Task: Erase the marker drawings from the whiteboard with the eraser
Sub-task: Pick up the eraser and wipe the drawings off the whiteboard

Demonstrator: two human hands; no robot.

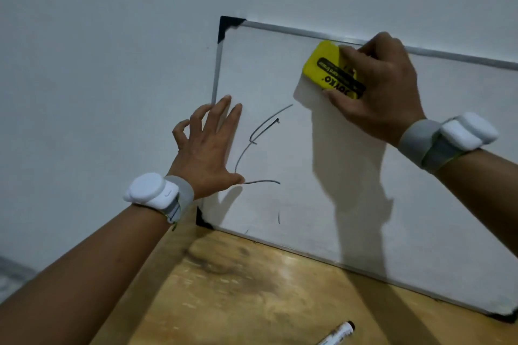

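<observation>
Yellow whiteboard eraser (pixel 330 67): near the top edge of the whiteboard (pixel 420 176), pressed flat to it. Likely light, rigid shell over a soft pad; best held across its long sides.
Right hand (pixel 384 89): fingers clamped on the eraser.
Left hand (pixel 208 148): fingers spread, bracing the board's left edge.
Marker strokes (pixel 259 143): remaining at lower left.
Wooden table (pixel 252 288): board stands on it, leaning on a pale wall (pixel 112 36); marker pen (pixel 339 333) lies in front.

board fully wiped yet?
No: dark marker strokes remain on the whiteboard beside the left hand, below-left of the eraser.
</observation>
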